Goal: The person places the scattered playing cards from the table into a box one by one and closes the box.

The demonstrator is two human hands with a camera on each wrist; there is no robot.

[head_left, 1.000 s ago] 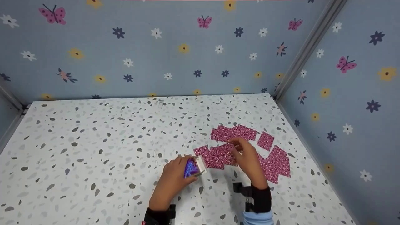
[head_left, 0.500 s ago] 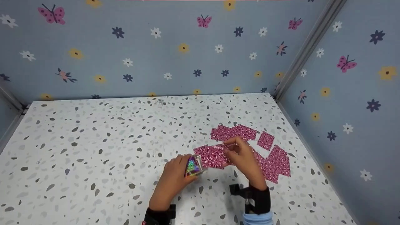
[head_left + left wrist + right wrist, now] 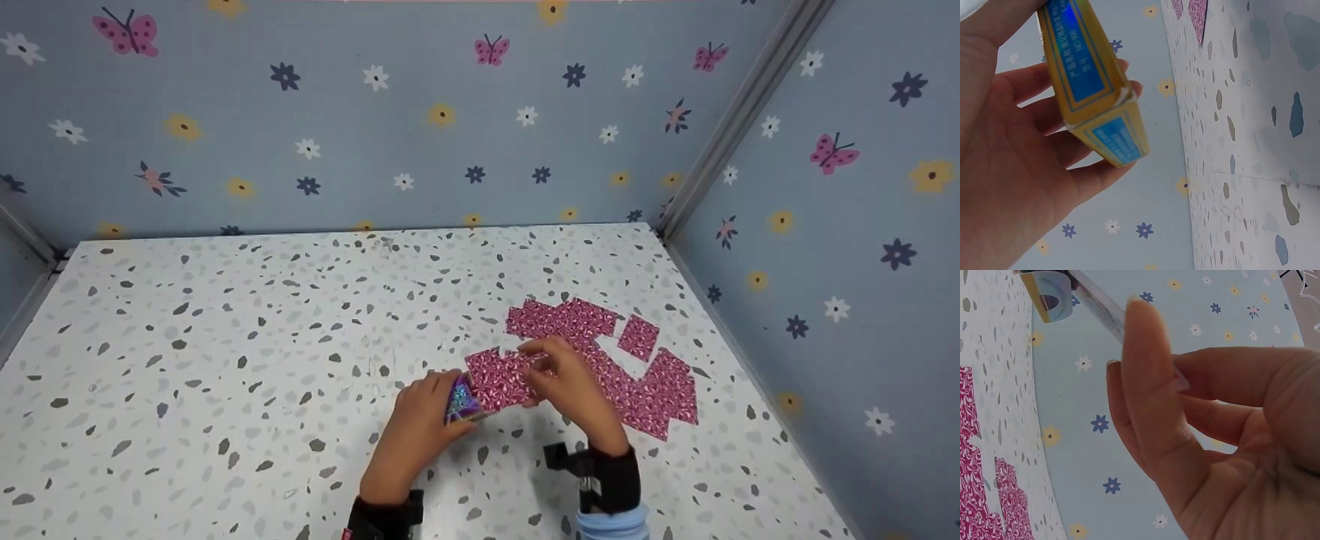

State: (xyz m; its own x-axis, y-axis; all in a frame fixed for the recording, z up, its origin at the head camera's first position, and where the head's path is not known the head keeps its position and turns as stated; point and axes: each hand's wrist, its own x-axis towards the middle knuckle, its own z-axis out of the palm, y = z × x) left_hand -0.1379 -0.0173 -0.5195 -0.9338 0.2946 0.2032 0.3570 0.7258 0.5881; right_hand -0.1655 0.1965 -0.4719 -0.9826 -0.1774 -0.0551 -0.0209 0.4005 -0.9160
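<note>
One card box (image 3: 462,400), contents hidden, left hand (image 3: 420,414) fingers curled round it, right hand (image 3: 566,381) pinching at least one playing card (image 3: 496,391) near its mouth, many overlapping pink cards (image 3: 664,390).

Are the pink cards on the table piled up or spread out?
Spread out: the pink cards only partly overlap, with table showing between some.
</note>
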